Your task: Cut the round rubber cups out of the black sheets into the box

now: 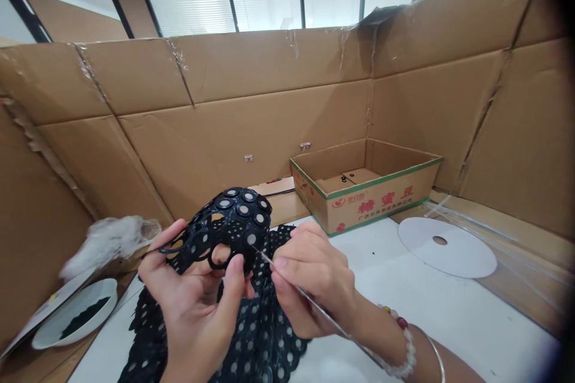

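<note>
While the left hand [193, 299] grasps a black perforated piece [234, 228] by its lower side, the right hand [314, 275] pinches a slim metal tool [317, 306], tip at or just beside a pale dot [251, 240] (contact cannot be confirmed). The piece is held up over dotted fabric [254, 335], nearer the left edge of the white surface [404, 305] than the right. As judged, sound practice here requires a steady left grip, light tool pressure, and a tip directed clear of the left thumb [234, 275]. Farther out, a white disc [417, 239] overlaps the surface's right edge; a carton [381, 209] stands at its far edge.
</note>
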